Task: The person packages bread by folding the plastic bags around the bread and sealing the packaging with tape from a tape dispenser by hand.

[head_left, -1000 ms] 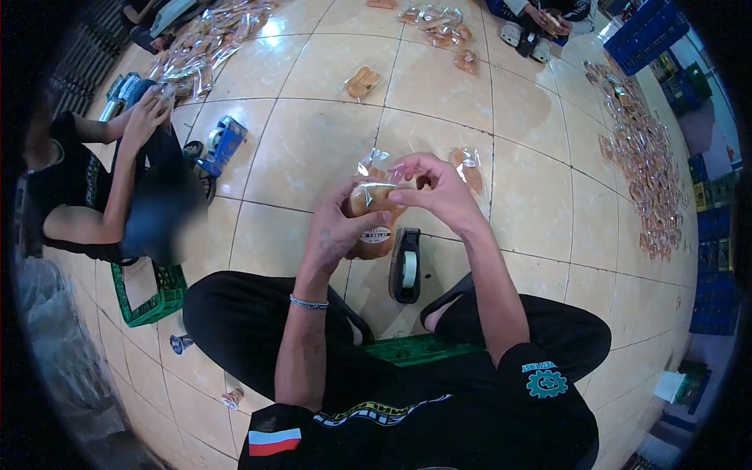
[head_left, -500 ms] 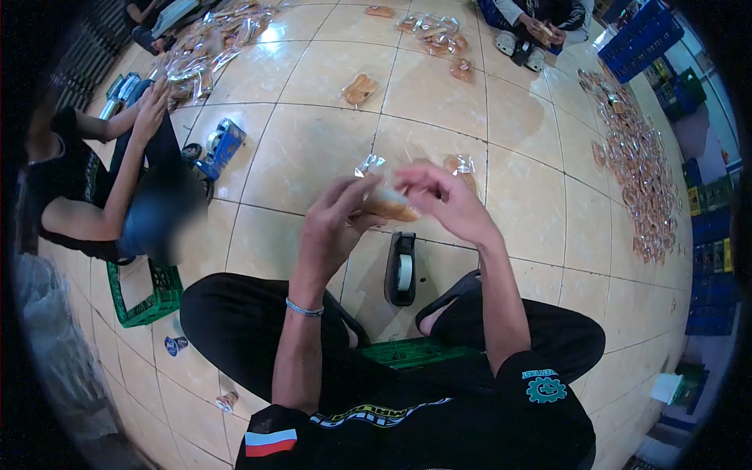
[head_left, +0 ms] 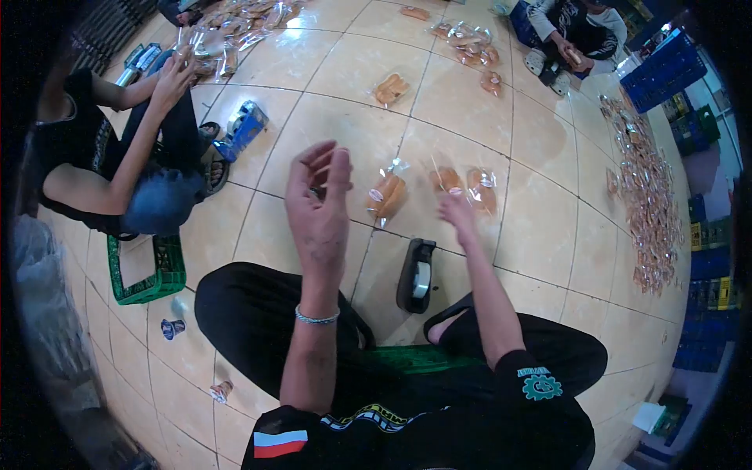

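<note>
Now empty, the left hand (head_left: 319, 188) spreads loosely left of centre, leaving a central bun (head_left: 446, 181) to the right hand (head_left: 457, 211), grip unclear.

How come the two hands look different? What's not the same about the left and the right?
The left hand looks bigger in the picture than the right hand. The left is apart from any bun; the right is at a wrapped bun, maybe touching. A bracelet circles the left wrist; none shows on the right wrist. Both hands are gloveless.
</note>
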Demonstrator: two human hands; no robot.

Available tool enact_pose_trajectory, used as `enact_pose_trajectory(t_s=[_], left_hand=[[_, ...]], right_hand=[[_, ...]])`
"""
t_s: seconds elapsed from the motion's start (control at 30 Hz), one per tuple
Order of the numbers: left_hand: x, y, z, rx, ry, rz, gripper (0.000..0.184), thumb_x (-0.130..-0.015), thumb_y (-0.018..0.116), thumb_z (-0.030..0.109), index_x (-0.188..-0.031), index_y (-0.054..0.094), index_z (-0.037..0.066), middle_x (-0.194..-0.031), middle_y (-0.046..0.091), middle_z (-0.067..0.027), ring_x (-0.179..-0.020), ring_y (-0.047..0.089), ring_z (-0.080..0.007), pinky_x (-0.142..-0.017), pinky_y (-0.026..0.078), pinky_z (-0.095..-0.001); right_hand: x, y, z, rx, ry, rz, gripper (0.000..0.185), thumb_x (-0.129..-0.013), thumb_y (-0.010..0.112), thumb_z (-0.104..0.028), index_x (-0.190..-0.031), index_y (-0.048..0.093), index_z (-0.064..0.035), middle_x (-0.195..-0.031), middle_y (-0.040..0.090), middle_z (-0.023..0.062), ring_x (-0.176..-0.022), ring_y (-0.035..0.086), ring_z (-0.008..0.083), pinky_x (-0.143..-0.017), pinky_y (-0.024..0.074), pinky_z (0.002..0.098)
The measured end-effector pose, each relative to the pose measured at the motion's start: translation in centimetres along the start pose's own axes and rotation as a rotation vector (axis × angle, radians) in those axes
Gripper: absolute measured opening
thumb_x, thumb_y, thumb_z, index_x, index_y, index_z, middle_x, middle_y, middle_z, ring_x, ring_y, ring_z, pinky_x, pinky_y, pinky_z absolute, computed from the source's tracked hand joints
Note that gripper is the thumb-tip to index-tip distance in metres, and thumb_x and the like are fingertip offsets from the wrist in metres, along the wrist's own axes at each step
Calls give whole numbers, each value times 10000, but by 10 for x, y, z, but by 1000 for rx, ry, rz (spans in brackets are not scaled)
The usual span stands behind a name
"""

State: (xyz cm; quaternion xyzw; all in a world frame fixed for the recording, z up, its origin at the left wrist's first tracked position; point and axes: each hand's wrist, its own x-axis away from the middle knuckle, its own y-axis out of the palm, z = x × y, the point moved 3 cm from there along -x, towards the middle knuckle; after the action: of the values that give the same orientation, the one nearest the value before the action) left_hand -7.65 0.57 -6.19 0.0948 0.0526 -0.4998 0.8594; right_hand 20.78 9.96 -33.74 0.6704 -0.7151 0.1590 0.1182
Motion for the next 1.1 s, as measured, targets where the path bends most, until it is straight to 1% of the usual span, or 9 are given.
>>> enact_pose_trajectory(t_s=[0.17, 0.33, 0.4, 0.5, 0.6, 0.67, 0.73, 0.83, 1.1], left_hand=[[1, 4, -6, 88, -120, -21, 302, -1021, 592, 220, -1236, 574, 8, -1098, 678, -93, -957, 641, -145, -798, 525, -284], [-1, -7, -8, 97, -166, -36, 306, -1003, 613, 198, -1242, 574, 11, -1119, 672, -95, -954, 633, -145, -820, 518, -284], [-6, -16, -29, -24, -148, 11, 377, -967, 669, 214, -1264, 566, 6, -1156, 662, -103, -1038, 633, -160, -867, 515, -287], [-5, -16, -55, -570, 70, 84, 502, -881, 767, 197, -1282, 552, -15, -1188, 646, -128, -1071, 627, -180, -906, 513, -307], [2, 9, -48, 114, -225, -329, 544, -810, 824, 130, -1267, 574, -27, -1165, 658, -129, -1061, 643, -178, -893, 532, -308], [9, 17, -39, 110, -245, -441, 545, -781, 839, 105, -1248, 591, -29, -1149, 666, -120, -1055, 649, -170, -884, 539, -302], [13, 25, -25, 95, -266, -551, 548, -752, 855, 79, -1228, 608, -31, -1132, 675, -112, -1049, 655, -162, -875, 547, -295], [21, 35, -9, -198, -152, -738, 694, -723, 878, 133, -1331, 564, 15, -1144, 707, -106, -1116, 649, -213, -952, 527, -362], [9, 14, 9, -26, 97, -448, 813, -767, 852, 239, -1440, 456, 12, -1383, 583, -164, -1311, 523, -259, -1116, 383, -410]], right_hand=[[-35, 142, 42, 663, 117, 287, 815, -660, 879, -515, -1176, 581, 41, -1203, 656, 195, -935, 719, 257, -711, 605, 357], [-36, 171, 55, -72, 299, 153, 650, -664, 922, -367, -1102, 619, 6, -1020, 709, 133, -856, 715, 215, -758, 586, 355], [-7, 152, -10, 80, -109, -142, 605, -667, 933, -262, -1110, 620, 6, -1005, 707, 111, -871, 702, 181, -778, 574, 340], [60, 122, -99, -100, -184, -414, 734, -650, 945, -228, -1244, 579, -1, -1070, 692, 98, -937, 676, 153, -825, 547, 320], [111, 94, -164, -228, -254, -669, 774, -713, 885, -85, -1378, 492, -34, -1141, 657, 68, -982, 658, 147, -874, 530, 295], [125, 65, -204, 104, -732, -494, 913, -696, 896, -148, -1469, 416, -70, -1229, 630, 37, -1000, 630, 134, -862, 497, 281], [148, 50, -253, -58, -745, -369, 714, -732, 858, -123, -1366, 539, -45, -1105, 678, 22, -937, 647, 139, -812, 504, 281], [171, 45, -287, 496, -775, -490, 196, -783, 819, -153, -912, 745, -26, -725, 671, -3, -734, 637, 123, -691, 498, 275], [119, 28, -227, 623, -608, -433, 112, -768, 790, -75, -781, 712, 3, -746, 705, 82, -670, 661, 154, -649, 505, 284]])
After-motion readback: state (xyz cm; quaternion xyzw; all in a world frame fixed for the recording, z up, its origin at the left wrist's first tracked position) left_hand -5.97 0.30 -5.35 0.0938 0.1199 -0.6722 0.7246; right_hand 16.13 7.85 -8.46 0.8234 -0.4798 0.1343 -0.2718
